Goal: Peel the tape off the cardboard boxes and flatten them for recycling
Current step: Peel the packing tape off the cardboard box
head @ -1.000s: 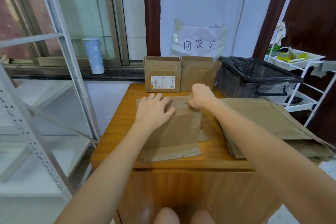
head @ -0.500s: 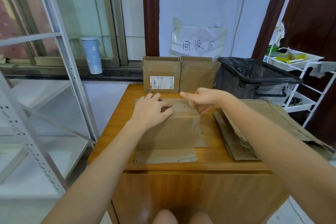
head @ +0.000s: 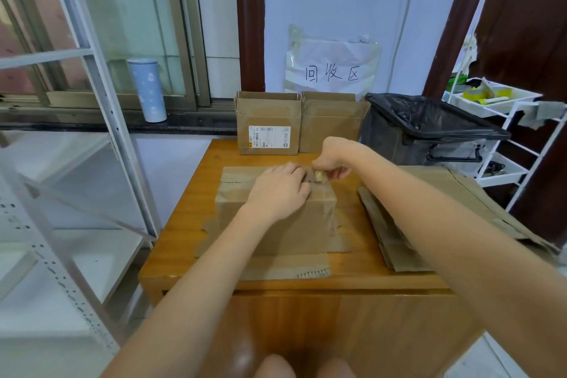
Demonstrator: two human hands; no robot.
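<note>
A brown cardboard box (head: 313, 225) sits in the middle of the wooden table (head: 184, 255), its flaps spread out front and back. My left hand (head: 277, 190) presses flat on the box's top. Just right of it, my right hand (head: 333, 159) pinches a small crumpled bit of yellowish tape (head: 319, 176) at the box's top far edge. Clear tape still shines along the box's right corner. A pile of flattened cardboard (head: 408, 236) lies on the right side of the table.
Two upright boxes (head: 268, 124) (head: 329, 124) stand at the table's back edge under a paper sign. A black-lined bin (head: 429, 129) is at the back right, a white wire rack (head: 503, 138) beyond it. Metal shelving (head: 92, 138) fills the left.
My right hand went from an open reach over the box's far edge to a pinch on a crumpled bit of tape. My left hand slid right along the box top.
</note>
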